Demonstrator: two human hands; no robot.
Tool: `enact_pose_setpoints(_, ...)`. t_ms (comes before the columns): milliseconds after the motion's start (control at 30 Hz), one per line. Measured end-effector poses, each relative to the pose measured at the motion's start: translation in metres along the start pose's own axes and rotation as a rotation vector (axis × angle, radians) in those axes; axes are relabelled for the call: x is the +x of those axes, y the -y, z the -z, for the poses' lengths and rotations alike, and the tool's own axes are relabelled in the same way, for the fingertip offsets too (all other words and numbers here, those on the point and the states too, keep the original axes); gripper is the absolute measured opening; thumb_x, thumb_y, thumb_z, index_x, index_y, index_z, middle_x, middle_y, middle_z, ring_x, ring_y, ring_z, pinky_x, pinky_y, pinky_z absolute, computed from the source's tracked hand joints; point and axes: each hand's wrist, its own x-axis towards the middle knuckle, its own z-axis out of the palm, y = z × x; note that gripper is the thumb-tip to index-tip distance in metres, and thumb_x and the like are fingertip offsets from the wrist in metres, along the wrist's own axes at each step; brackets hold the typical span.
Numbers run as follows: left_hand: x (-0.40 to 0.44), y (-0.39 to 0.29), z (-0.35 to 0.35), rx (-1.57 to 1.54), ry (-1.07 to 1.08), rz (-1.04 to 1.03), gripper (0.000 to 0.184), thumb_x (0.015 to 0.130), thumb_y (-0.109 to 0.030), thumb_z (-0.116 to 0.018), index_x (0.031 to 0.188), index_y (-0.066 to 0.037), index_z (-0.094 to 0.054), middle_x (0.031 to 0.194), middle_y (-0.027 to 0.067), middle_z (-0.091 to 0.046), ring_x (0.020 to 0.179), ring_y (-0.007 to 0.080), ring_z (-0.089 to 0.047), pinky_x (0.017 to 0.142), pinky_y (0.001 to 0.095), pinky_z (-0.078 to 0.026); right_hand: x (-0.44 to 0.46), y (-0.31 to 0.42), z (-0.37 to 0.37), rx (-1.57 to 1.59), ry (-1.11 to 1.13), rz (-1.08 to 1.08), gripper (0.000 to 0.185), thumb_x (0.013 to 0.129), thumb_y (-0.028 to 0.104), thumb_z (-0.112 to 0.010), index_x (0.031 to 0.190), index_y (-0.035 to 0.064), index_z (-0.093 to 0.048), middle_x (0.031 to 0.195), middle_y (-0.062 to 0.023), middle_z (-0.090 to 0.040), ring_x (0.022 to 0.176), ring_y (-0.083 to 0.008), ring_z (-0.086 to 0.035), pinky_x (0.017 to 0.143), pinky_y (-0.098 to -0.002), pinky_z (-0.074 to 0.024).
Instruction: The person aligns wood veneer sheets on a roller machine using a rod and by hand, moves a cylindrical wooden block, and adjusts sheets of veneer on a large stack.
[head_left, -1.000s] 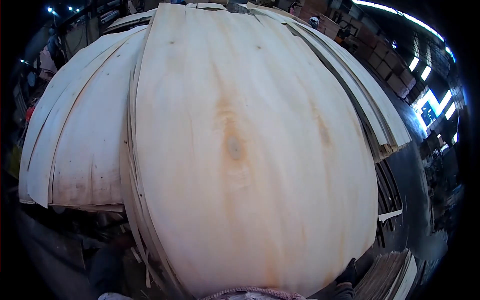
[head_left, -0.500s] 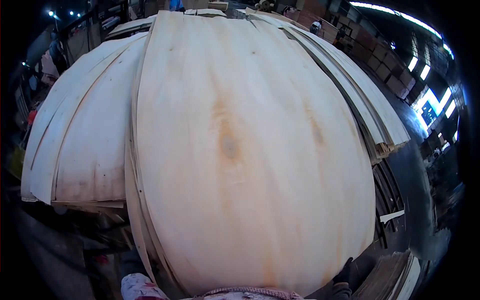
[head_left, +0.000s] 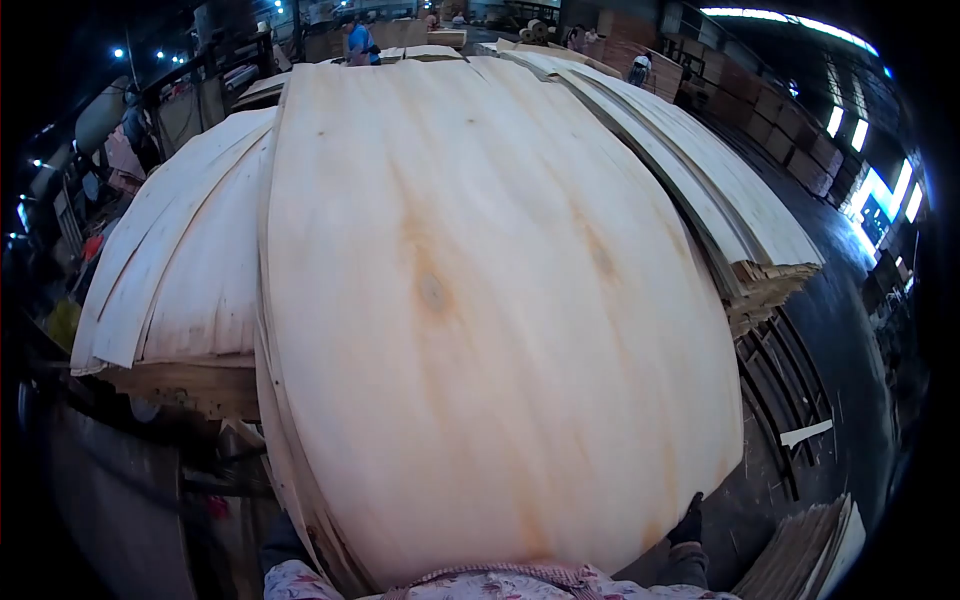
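A large pale wood veneer sheet (head_left: pixel 520 330) with brown knots and streaks stretches in front of me, its near edge close to my body. My right hand (head_left: pixel 688 522), in a dark glove, grips the sheet's near right edge, its thumb near the rim and the other fingers out of sight beneath. At the lower left, a dark sleeve (head_left: pixel 285 540) reaches the sheet's left side, where more veneer edges (head_left: pixel 290 470) overlap. Behind those edges my left hand is hidden.
Stacked veneer lies to the left (head_left: pixel 205 290) and right (head_left: pixel 760 225). Dark curved metal bars (head_left: pixel 785 390) lie low on the right, near another veneer bundle (head_left: pixel 805 550). Farther off, a person in blue (head_left: pixel 360 42) and another person (head_left: pixel 640 68) are among the stacks.
My view has tilted up, showing more of the background. The sheet appears slightly farther left, its far edge lower in view. My right hand stays at its near right edge and shows more clearly.
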Motion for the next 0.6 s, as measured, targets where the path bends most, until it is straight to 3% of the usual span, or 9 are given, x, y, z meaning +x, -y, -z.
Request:
enact_pose_setpoints(200, -0.051, -0.021, -0.052, 0.023, -0.099, -0.003, 0.039, 0.089, -0.039, -0.058, 0.107, -0.004, -0.063, 0.095, 0.0066, -0.066, 0.089, 0.0169, -0.061, 0.081, 0.0338, -0.048, 0.009, 0.022, 0.011, 0.016, 0.094, 0.002, 0.060, 0.095, 0.051, -0.043, 0.129, 0.0009, -0.048, 0.124, -0.0107, -0.056, 0.111, -0.0269, -0.055, 0.093, -0.0401, -0.0468)
enact_pose_setpoints(300, -0.077, -0.034, -0.080, 0.051, -0.135, -0.015, 0.039, 0.089, -0.039, -0.058, 0.107, -0.004, -0.063, 0.094, 0.0065, -0.066, 0.089, 0.0169, -0.060, 0.081, 0.0339, -0.048, 0.019, 0.032, 0.049, -0.015, 0.076, -0.026, 0.056, 0.093, 0.048, -0.049, 0.127, 0.0037, -0.051, 0.122, -0.0095, -0.058, 0.109, -0.0267, -0.056, 0.093, -0.0403, -0.0468)
enact_pose_setpoints(333, -0.086, -0.038, -0.090, 0.062, -0.144, -0.021, 0.039, 0.089, -0.039, -0.058, 0.106, -0.004, -0.063, 0.094, 0.0064, -0.066, 0.089, 0.0169, -0.060, 0.081, 0.0339, -0.048, 0.038, 0.025, 0.076, -0.125, -0.005, 0.054, 0.058, 0.093, 0.050, -0.049, 0.127, 0.0026, -0.051, 0.121, -0.0108, -0.058, 0.108, -0.0268, -0.057, 0.092, -0.0399, -0.0473)
enact_pose_setpoints(600, -0.198, -0.047, -0.164, 0.013, -0.289, 0.026, 0.038, 0.090, -0.039, -0.058, 0.105, -0.004, -0.063, 0.092, 0.0062, -0.066, 0.087, 0.0169, -0.060, 0.080, 0.0341, -0.048, 0.103, 0.027, -0.016, -0.347, 0.239, -0.189, 0.059, 0.093, 0.050, -0.049, 0.127, 0.0024, -0.050, 0.122, -0.0110, -0.058, 0.108, -0.0270, -0.057, 0.091, -0.0402, -0.0473)
